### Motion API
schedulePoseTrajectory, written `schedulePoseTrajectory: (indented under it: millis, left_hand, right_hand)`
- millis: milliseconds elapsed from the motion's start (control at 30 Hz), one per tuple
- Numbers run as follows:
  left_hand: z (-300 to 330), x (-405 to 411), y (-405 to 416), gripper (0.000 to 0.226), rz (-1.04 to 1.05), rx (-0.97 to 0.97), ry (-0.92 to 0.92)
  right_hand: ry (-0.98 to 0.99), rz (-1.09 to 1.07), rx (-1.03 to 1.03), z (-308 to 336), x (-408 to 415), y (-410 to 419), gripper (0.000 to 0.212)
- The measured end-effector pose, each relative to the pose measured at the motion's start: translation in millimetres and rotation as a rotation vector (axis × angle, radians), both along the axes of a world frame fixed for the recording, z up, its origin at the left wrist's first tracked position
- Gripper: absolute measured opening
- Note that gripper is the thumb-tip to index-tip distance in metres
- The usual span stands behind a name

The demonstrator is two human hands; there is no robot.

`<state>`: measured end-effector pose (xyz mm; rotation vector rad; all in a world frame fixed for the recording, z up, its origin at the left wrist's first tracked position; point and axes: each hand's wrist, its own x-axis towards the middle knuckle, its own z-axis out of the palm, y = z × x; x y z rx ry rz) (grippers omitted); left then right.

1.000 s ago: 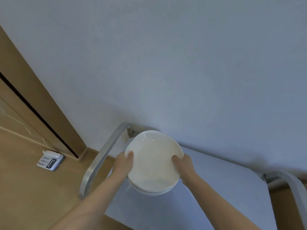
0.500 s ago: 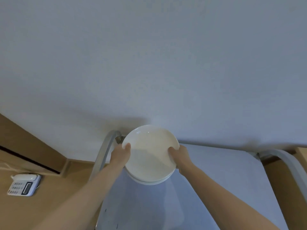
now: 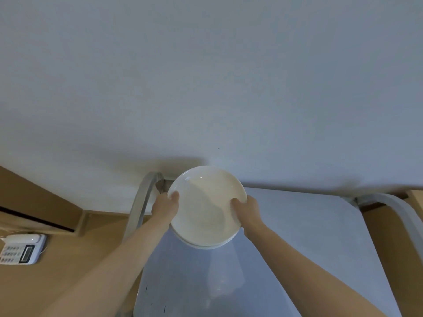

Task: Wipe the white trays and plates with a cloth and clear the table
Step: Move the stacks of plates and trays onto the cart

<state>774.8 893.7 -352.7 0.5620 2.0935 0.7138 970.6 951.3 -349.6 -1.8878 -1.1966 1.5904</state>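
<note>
While both arms reach fwd over the white table (image 3: 309, 236), the person holds a stack of white plates (image 3: 206, 207) between the two hands, above the table's far left part, near the wall (image 3: 206, 76).

Item 1: plates. Round, white, glossy; at least two, judging by the doubled rim at the near edge (image 3: 206, 244). Exact count can't be told. Top plate faces up, slightly tilted toward the viewer. Whether the stack touches the tabletop can't be told; a shadow falls on the surface below it.

Item 2: left hand (image 3: 164, 208). Grips the stack's left rim, thumb (image 3: 175, 195) over the top edge, other fingers hidden underneath.

Item 3: right hand (image 3: 247, 210). Grips the right rim, thumb (image 3: 235, 205) lying on the plate's inner face, remaining fingers out of sight under the stack.

Item 4: table. White top, grey curved metal frame showing at the far left corner (image 3: 143, 202) and at the far right (image 3: 393, 207). A few small dark marks near the front left (image 3: 146, 288).

Item 5: surroundings. Plain white wall fills the upper portion of the view. Wood-tone floor (image 3: 68, 271) to the left, w/ a white desk phone (image 3: 21, 248) lying on it, well apart from the table. Wooden door frame w/ dark gap at far left (image 3: 34, 218).
</note>
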Motion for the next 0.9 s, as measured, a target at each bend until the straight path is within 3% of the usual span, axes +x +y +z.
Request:
schedulePoseTrajectory:
  millis: [367,900]
  left_hand:
    - [-12,-2,2,0.041,0.055,0.015,-0.088]
    - [-19,-13,16,0.043,-0.077,-0.068,0.053]
  right_hand:
    - [-0.006,-0.004,-0.011,-8,-5,0,0.015]
    - [-0.042,-0.03,-0.02,-13,-14,10,0.013]
